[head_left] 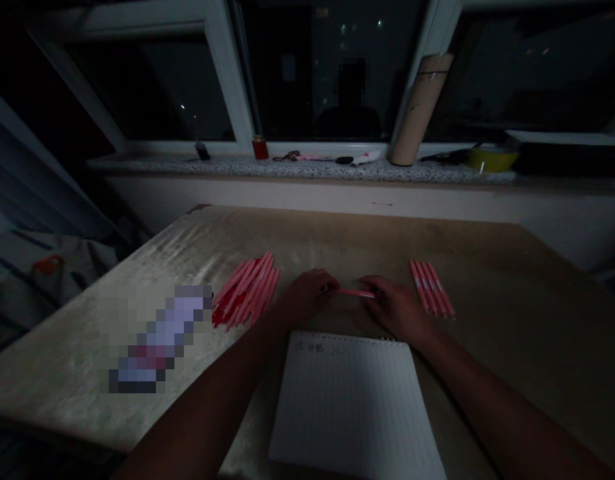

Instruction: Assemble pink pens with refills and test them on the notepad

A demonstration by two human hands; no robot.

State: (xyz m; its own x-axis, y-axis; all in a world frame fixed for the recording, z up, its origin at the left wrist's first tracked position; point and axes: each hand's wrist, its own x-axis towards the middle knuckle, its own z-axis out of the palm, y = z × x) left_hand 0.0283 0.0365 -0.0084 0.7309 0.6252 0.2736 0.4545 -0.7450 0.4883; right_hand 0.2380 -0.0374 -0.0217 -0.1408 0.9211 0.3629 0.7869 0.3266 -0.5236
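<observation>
A slim pink pen [355,292] lies level between my two hands, above the table just past the notepad. My left hand [310,293] pinches its left end, and the fingertips of my right hand [395,308] close on its right end. To the left is a loose pile of pink pens [250,290], with something red showing among them. On the right, several matching pens [431,288] lie side by side in a neat row. Below my hands sits a spiral notepad [355,400] with lined paper and some handwriting at its top.
The table [337,240] reaches to the wall under a window. A blurred-out, phone-like object [160,343] lies at left. On the granite sill [307,168] stand a tall tan tube [421,110], a small red jar [260,148] and a yellow tape roll [491,160].
</observation>
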